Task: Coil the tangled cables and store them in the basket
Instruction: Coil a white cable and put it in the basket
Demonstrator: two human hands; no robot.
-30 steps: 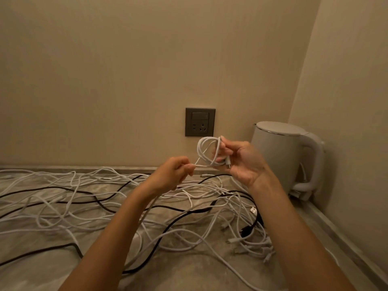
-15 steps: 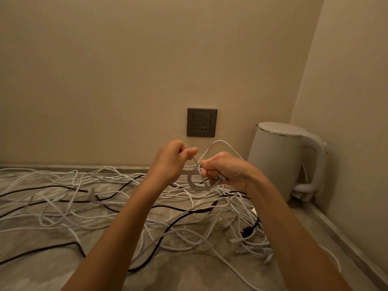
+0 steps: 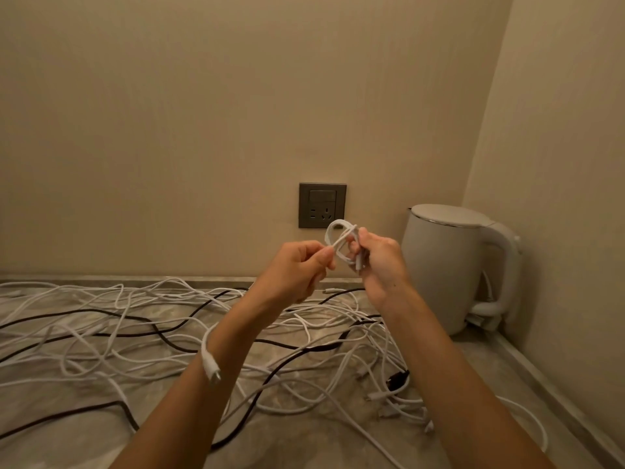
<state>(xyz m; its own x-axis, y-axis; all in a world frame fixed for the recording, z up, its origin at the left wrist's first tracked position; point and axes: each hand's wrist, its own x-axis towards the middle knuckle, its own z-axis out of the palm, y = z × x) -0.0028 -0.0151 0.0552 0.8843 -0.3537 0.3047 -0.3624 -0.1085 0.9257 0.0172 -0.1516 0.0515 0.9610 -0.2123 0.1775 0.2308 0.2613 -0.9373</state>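
Note:
A small coil of white cable (image 3: 339, 243) is held up in front of the wall socket. My right hand (image 3: 378, 265) grips the coil's right side with curled fingers. My left hand (image 3: 297, 270) pinches a strand of the same cable just left of the coil. The cable's free end with a white plug (image 3: 210, 365) hangs over my left forearm. Below both arms a tangle of white cables (image 3: 101, 340) and black cables (image 3: 176, 336) sprawls over the marbled counter. No basket is in view.
A white electric kettle (image 3: 449, 265) stands in the right corner against the walls. A dark wall socket (image 3: 322, 205) sits behind the hands. Several loose cable plugs (image 3: 395, 397) lie near my right forearm. The counter edge (image 3: 554, 394) runs along the right wall.
Both hands rose with the coil from near the counter to socket height. The cable's loose end now hangs over my left forearm, and the coil looks tighter.

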